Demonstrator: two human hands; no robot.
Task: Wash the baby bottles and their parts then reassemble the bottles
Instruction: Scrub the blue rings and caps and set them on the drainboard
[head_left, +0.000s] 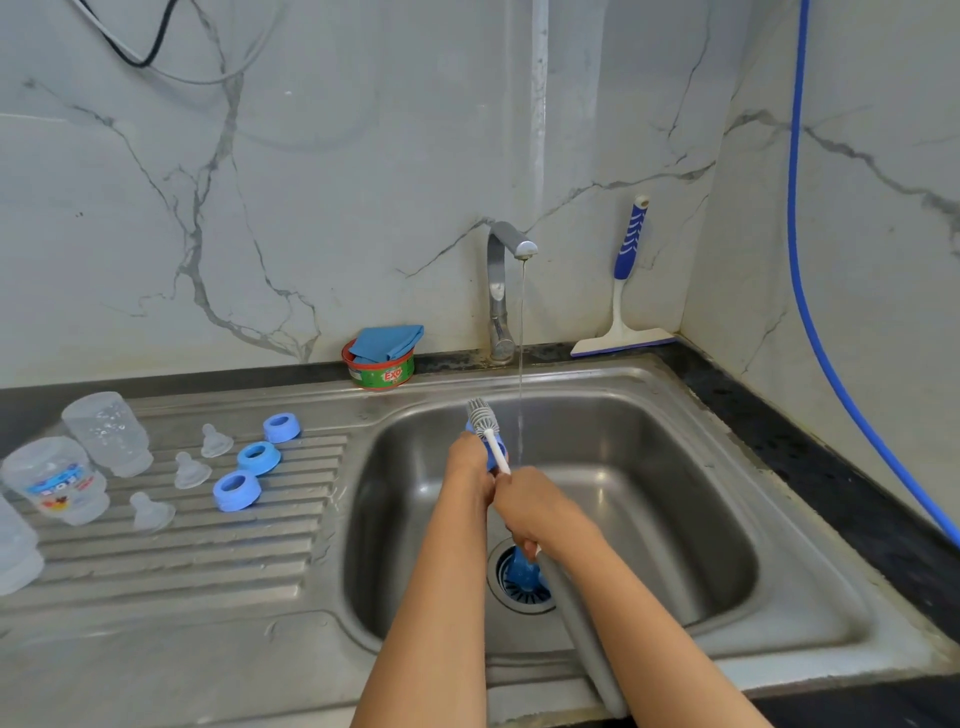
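Over the sink basin (675, 467) my left hand (470, 462) grips a blue bottle collar ring (496, 449), mostly hidden behind the fingers. My right hand (540, 512) holds the bottle brush (483, 415) by its white stem; the grey bristle head pokes out beyond the ring, and its blue handle end hangs below my hand. A thin water stream (521, 364) falls from the tap (501, 291) just right of the ring. On the draining board (208, 566) lie three blue rings (236, 490), three clear teats (191, 470) and clear bottles (109, 434), upside down.
A round dish-soap tub (381, 368) with a blue cloth on it stands behind the sink, left of the tap. A blue-handled squeegee (626, 291) leans in the wall corner. A blue hose (810, 291) runs down the right wall. The drain strainer (522, 577) lies below my hands.
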